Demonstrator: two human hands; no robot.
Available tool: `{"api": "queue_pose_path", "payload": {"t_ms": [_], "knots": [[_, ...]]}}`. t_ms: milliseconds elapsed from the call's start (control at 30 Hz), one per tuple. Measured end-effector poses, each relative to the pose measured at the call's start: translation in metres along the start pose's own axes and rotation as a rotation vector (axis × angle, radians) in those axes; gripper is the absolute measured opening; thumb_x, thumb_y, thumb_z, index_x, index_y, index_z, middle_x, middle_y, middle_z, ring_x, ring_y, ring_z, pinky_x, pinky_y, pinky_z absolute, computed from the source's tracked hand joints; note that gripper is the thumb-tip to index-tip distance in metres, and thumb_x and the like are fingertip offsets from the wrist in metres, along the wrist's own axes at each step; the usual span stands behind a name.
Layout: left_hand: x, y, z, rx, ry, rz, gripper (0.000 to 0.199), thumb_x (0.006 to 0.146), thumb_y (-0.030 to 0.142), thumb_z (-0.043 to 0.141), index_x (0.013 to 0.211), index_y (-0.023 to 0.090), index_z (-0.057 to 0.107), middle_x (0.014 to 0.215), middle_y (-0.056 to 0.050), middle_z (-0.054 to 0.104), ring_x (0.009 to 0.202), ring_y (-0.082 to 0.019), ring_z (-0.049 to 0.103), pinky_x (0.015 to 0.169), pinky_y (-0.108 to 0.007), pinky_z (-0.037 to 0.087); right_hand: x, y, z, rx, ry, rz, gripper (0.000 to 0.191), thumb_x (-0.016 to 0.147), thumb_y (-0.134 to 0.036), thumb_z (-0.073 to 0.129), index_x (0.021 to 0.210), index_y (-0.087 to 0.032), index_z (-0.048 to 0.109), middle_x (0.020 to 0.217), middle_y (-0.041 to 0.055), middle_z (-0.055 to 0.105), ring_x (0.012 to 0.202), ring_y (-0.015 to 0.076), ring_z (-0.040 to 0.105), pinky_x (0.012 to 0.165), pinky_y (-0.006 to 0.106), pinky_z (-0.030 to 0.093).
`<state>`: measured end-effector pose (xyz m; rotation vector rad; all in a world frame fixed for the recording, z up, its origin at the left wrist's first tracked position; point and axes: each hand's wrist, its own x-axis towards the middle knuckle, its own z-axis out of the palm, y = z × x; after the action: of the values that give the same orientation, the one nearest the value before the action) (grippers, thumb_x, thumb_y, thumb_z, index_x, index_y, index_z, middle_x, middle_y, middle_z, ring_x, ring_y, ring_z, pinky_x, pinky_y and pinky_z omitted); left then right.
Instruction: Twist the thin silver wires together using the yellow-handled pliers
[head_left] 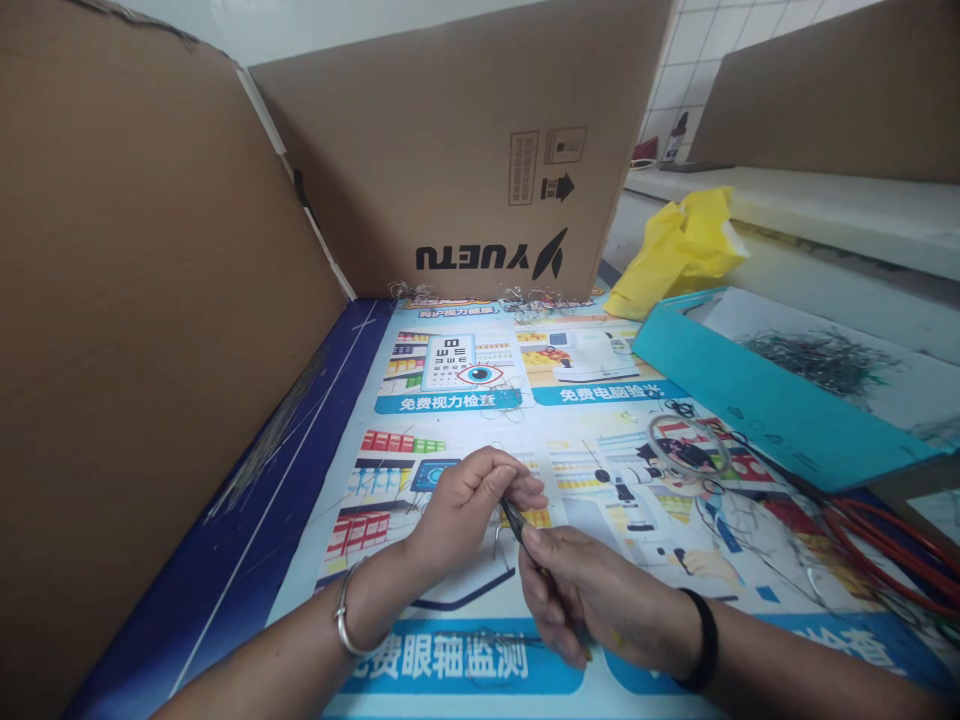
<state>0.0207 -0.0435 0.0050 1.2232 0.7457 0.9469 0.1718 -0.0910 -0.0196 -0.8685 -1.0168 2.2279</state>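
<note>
My right hand (592, 590) is closed around the dark handles of what look like small pliers (513, 520). The tool's narrow jaws reach up to the fingertips of my left hand (480, 500), which is closed in a pinch. Just below those fingers hangs a short bent piece of thin wire (496, 540), beside the jaws. Fingers hide where wire and jaws meet. Under both hands lies a printed sheet (465, 410). Near its front edge rests a bundle of thin wires (487, 638).
Cardboard panels (450, 160) stand at the left and back. Wire scraps (532, 303) lie along the back edge. Rightward are a wire coil (688, 445), a turquoise box (757, 390) holding a dark wire heap, red cable (892, 550) and a yellow bag (679, 255).
</note>
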Motion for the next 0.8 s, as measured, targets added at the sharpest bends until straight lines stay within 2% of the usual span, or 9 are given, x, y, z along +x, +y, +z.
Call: {"api": "queue_pose_path", "payload": {"t_ms": [133, 500, 667, 800], "knots": [[0.000, 0.001, 0.001, -0.005, 0.017, 0.004, 0.017, 0.088, 0.028, 0.047, 0.084, 0.014, 0.055, 0.082, -0.005, 0.069, 0.075, -0.016, 0.069, 0.072, -0.028, 0.053, 0.000, -0.001, 0.002, -0.098, 0.058, -0.013, 0.049, 0.083, -0.060, 0.039, 0.058, -0.017, 0.044, 0.043, -0.0069, 0.038, 0.031, 0.0055, 0.038, 0.029, 0.017, 0.024], [-0.002, 0.009, 0.004, -0.069, 0.035, -0.062, 0.016, 0.087, 0.028, 0.048, 0.081, 0.014, 0.054, 0.073, -0.003, 0.069, 0.065, -0.015, 0.069, 0.061, -0.025, 0.053, -0.001, 0.002, 0.006, -0.377, 0.187, -0.018, 0.055, 0.077, -0.068, 0.038, 0.056, -0.017, 0.043, 0.038, -0.0053, 0.040, 0.030, 0.0054, 0.034, 0.031, 0.019, 0.022], [-0.004, 0.011, 0.003, -0.109, 0.010, -0.084, 0.017, 0.087, 0.028, 0.049, 0.079, 0.014, 0.054, 0.070, -0.003, 0.069, 0.063, -0.016, 0.069, 0.060, -0.024, 0.052, -0.003, -0.002, 0.012, -0.424, 0.213, -0.014, 0.055, 0.074, -0.070, 0.040, 0.058, -0.018, 0.042, 0.039, -0.0058, 0.039, 0.032, 0.0050, 0.033, 0.033, 0.018, 0.023], [-0.004, 0.011, 0.003, -0.080, 0.015, -0.077, 0.018, 0.086, 0.030, 0.050, 0.080, 0.014, 0.055, 0.073, -0.005, 0.070, 0.065, -0.017, 0.069, 0.062, -0.026, 0.053, -0.004, 0.001, 0.008, -0.437, 0.202, -0.021, 0.054, 0.077, -0.068, 0.038, 0.059, -0.017, 0.045, 0.040, -0.0050, 0.041, 0.033, 0.0052, 0.035, 0.034, 0.018, 0.025]]}}
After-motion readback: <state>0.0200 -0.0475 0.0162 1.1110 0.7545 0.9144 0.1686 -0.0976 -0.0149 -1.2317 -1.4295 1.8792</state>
